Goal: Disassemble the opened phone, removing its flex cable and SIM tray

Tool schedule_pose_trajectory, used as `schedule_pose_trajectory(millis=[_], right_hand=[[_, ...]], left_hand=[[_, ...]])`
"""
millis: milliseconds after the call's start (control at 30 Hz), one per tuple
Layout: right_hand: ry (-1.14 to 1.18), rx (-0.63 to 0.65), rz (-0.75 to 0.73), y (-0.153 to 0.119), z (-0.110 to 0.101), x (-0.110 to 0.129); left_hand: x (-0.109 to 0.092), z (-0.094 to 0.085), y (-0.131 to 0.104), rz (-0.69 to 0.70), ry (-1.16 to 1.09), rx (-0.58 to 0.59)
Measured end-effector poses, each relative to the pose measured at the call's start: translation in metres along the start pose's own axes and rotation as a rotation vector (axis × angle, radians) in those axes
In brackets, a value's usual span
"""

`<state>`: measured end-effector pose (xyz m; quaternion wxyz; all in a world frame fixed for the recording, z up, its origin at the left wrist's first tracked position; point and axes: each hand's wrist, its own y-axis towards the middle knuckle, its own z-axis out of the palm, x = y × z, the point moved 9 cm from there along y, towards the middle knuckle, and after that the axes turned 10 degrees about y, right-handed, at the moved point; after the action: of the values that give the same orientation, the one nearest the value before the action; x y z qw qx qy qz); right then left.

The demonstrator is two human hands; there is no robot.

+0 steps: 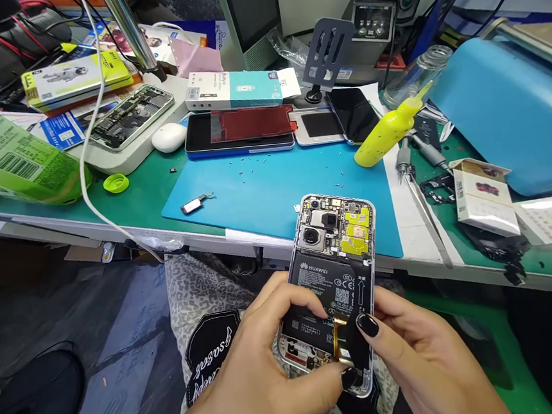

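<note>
An opened Huawei phone (pixel 312 287) is held tilted above my lap, its cameras, circuit board and black battery exposed. My right hand (pixel 418 349) grips its right edge, fingers behind and thumb on the lower front. My left hand (pixel 263 343) is closed at the lower left, some fingers behind the phone. Its index finger and thumb pinch the two ends of a small black part with gold edging (pixel 342 340) over the battery's lower end. The thumb partly hides the phone's bottom edge.
A blue mat (pixel 265 188) on the green bench carries scattered screws and a small silver part with a cable (pixel 196 203). Behind lie phones under a red film (pixel 252 123). A yellow bottle (pixel 385 133), tweezers (pixel 425 207) and a white box (pixel 484 198) are right; a white cable (pixel 83 166) hangs left.
</note>
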<state>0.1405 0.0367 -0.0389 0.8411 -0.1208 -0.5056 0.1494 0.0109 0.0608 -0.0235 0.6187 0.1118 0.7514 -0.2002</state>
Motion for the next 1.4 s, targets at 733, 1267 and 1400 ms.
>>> schedule_pose_trajectory(millis=[733, 1267, 1400], right_hand=[[0.192, -0.238, -0.125, 0.000, -0.001, -0.008], [0.081, -0.282, -0.143, 0.000, -0.005, -0.003], [0.049, -0.329, -0.179, -0.006, -0.003, 0.002]], left_hand=[[-0.011, -0.003, -0.008, 0.215, -0.058, -0.314], [-0.041, -0.023, -0.010, 0.467, 0.482, -0.265], [-0.058, -0.022, -0.019, 0.595, 0.657, -0.357]])
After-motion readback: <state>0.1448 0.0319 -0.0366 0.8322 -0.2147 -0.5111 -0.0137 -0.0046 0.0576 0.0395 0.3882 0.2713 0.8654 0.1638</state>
